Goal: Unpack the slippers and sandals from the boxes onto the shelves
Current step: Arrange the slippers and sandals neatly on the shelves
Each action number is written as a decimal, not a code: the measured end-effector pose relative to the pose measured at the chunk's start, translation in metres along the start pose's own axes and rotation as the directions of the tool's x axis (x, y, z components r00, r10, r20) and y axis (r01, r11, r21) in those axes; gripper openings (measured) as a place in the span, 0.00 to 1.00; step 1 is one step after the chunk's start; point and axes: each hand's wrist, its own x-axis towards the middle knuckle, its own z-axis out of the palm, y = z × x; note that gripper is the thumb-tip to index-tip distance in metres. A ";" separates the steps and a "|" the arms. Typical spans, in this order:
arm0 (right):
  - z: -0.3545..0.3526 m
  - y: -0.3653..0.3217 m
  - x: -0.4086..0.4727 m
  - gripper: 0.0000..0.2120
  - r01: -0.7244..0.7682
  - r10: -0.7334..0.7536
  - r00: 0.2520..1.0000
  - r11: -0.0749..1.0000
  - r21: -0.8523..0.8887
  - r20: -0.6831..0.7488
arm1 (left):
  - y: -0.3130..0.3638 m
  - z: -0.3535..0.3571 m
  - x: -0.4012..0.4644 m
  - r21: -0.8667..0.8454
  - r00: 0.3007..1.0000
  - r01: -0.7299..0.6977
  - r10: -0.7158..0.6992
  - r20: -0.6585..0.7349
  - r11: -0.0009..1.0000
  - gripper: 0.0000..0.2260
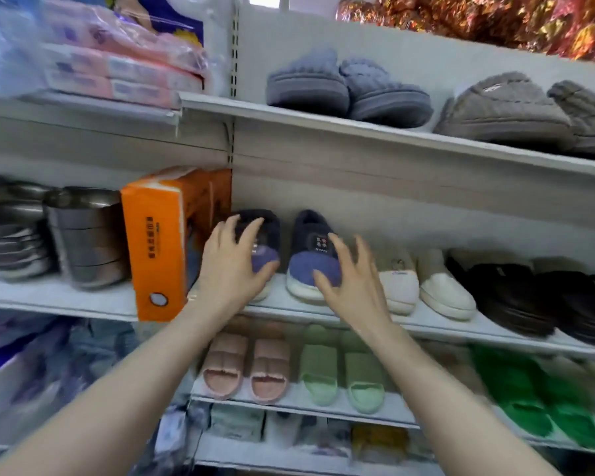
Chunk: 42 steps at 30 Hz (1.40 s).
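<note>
Two navy and purple fleece slippers stand side by side on the middle shelf [289, 309]. My left hand [232, 266] lies over the left slipper [265, 242], fingers curled around its toe and top. My right hand [349, 281] rests on the toe of the right slipper [311, 249], fingers spread, thumb against its front. Both slippers sit flat on the shelf with toes pointing out toward me. No boxes of footwear are in view.
An orange tissue box [158, 245] stands just left of the left slipper, steel bowls [83, 235] beyond it. Cream slippers [423, 286] and dark ones [516, 297] fill the shelf to the right. Grey slippers [351, 87] above; pink [244, 365] and green sandals [340, 369] below.
</note>
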 end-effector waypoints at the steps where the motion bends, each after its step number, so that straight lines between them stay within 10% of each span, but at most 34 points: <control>1: 0.012 0.000 -0.004 0.36 -0.093 0.091 0.993 0.996 0.018 0.074 | -0.009 0.009 -0.008 0.016 0.992 0.094 -0.095 0.080 0.995 0.38; 9: 0.054 -0.012 0.013 0.50 -0.366 0.346 0.914 0.929 0.059 0.213 | -0.038 0.046 -0.014 -0.014 0.911 0.297 -0.279 0.303 0.955 0.47; 30: 0.057 -0.009 0.001 0.43 -0.296 0.292 0.942 0.955 0.005 0.165 | -0.029 0.059 -0.014 0.034 0.925 0.190 -0.191 0.328 0.981 0.43; 36: -0.007 0.046 -0.026 0.29 -0.194 0.194 0.979 0.981 0.020 -0.068 | 0.028 0.051 -0.007 -0.126 0.990 -0.136 0.139 0.015 0.983 0.31; 42: -0.057 0.151 -0.048 0.32 -0.366 0.353 0.923 0.928 -0.065 -0.156 | 0.133 0.094 -0.014 -0.335 0.954 -0.213 0.270 0.133 0.918 0.30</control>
